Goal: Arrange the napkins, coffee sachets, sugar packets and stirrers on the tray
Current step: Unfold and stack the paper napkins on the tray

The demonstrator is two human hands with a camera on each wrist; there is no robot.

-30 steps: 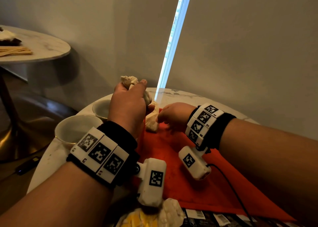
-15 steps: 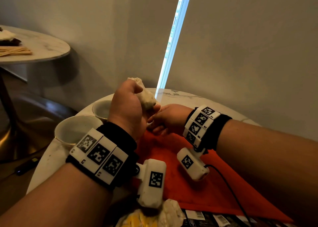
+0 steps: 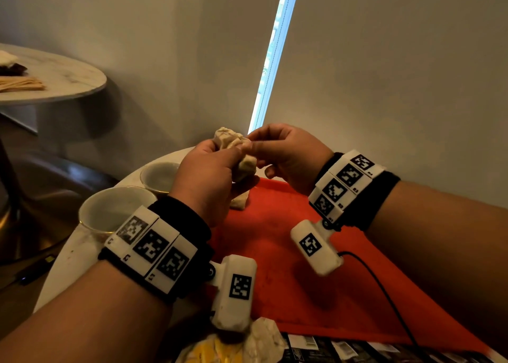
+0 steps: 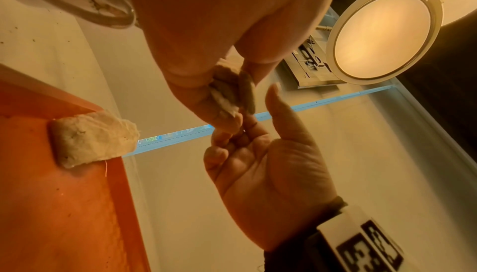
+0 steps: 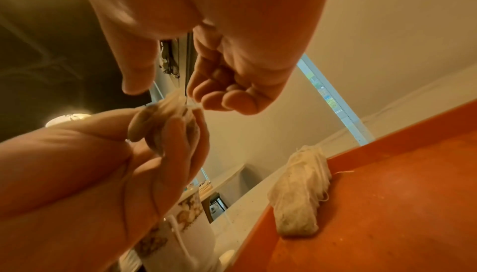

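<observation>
My left hand grips a crumpled off-white napkin in the air above the far corner of the orange tray. My right hand pinches the napkin's upper edge between thumb and fingertips. The left wrist view shows the napkin in my left hand's fingers, with my right hand just beyond it. In the right wrist view my right hand pinches the wad. A second, folded napkin lies on the tray's far corner.
Two white cups stand left of the tray on the round marble table. Black sachets, another crumpled napkin and a yellow packet lie at the near edge. A second table with wooden stirrers is far left.
Both hands have risen from the tray corner. My right hand left the folded napkin on the tray and came up to pinch the wad in my left hand.
</observation>
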